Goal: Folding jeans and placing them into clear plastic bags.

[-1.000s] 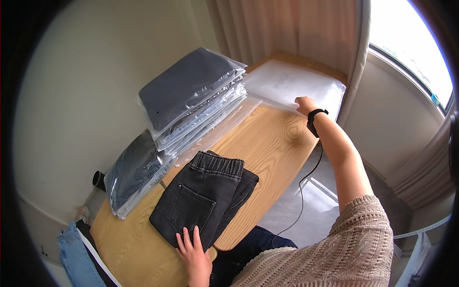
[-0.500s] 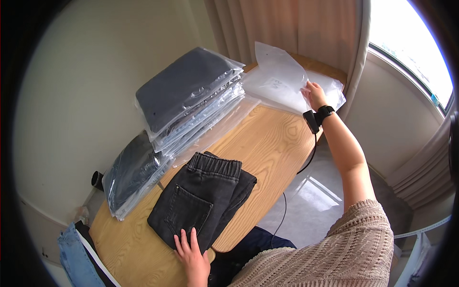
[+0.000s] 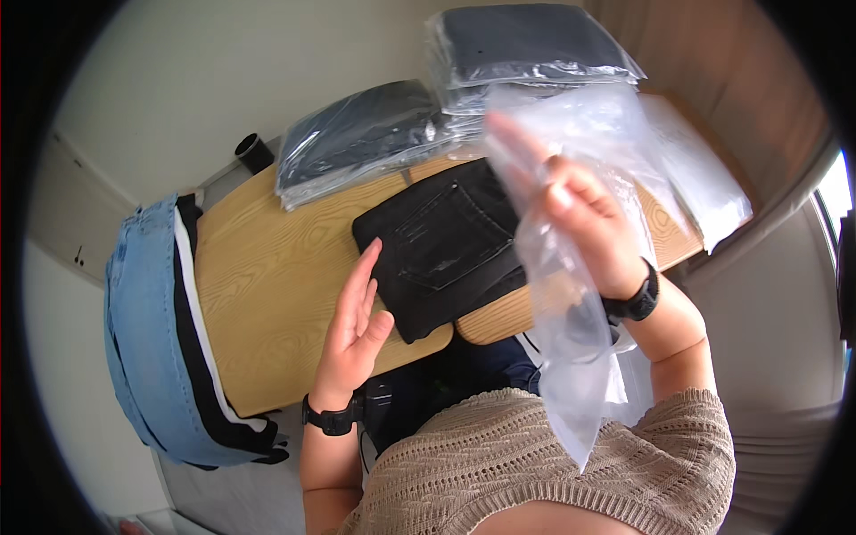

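Folded black jeans (image 3: 437,254) lie on the wooden table with a back pocket facing up. My left hand (image 3: 352,343) is raised at their near left edge, fingers stretched out and holding nothing. A frosted clear plastic bag (image 3: 571,330) hangs from my right hand (image 3: 584,223), pinched at the thumb. It drapes over the right side of the jeans and hides part of them. The bag is blurred by motion, and some of my right fingers show only through the plastic. Each wrist wears a black strap.
Behind the jeans stand a tall stack of bagged dark garments (image 3: 535,45) and a lower bagged pile (image 3: 366,134). Flat plastic bags (image 3: 713,187) lie at the far right. Blue jeans (image 3: 147,321) hang over the left table edge (image 3: 259,312). A black cylinder (image 3: 254,153) stands beyond.
My right hand has brought a plastic bag from the far right toward me, over the jeans. My left hand has lifted off the jeans. The view has turned left.
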Motion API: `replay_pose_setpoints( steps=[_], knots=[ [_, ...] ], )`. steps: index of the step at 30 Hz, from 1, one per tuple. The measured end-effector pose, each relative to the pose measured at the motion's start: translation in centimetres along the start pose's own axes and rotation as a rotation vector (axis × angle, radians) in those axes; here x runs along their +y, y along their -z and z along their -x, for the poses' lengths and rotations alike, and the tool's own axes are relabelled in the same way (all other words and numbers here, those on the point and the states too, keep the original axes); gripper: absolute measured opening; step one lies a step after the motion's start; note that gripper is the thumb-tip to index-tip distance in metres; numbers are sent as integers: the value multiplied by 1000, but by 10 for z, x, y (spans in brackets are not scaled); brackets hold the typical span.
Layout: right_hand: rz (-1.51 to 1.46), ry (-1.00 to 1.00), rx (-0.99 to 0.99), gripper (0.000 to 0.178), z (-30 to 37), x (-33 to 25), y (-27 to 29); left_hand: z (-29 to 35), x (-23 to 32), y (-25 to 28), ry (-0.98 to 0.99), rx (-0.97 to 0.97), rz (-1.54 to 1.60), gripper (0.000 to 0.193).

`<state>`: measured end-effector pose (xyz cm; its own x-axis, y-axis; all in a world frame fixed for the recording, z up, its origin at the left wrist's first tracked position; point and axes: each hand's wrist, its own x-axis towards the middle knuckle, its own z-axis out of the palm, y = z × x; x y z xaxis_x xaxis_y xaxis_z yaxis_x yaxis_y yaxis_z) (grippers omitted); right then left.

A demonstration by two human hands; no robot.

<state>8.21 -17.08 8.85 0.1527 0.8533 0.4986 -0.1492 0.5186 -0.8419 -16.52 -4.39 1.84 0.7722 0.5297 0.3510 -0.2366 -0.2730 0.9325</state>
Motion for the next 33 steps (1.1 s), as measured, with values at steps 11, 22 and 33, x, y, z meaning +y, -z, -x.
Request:
replay_pose_setpoints(
  steps=[11,22,33],
  knots=[
    [50,-474,-948,15,-34,190,-147,63,7,101,283,34,-268,36],
    [546,-412,-895,34,4,92,-109,60,-41,87,394,-46,-526,65],
    [1148,-343,684,56,55,78,122,66,-82,64,95,-57,-790,31]
  ],
)
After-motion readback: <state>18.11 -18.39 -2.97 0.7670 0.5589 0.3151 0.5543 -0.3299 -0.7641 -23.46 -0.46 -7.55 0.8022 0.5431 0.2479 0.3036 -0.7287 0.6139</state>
